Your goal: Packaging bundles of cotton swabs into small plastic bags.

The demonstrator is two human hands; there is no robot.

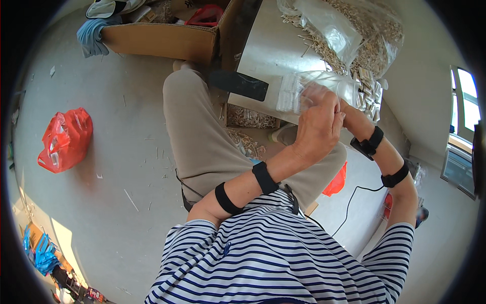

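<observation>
Left grip (320, 124): fingers seen curled inward, anything held cannot be told | Right grip (348, 109): mostly covered by the left, opening and hold cannot be told | Clear plastic packets (289, 93): spread on the bench (259, 57), just beside the hands

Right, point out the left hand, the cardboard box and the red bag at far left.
Left hand (317, 124): head view, back of the hand.
Cardboard box (159, 43): head view, near side wall.
Red bag (68, 138): head view, middle of its side.
</observation>
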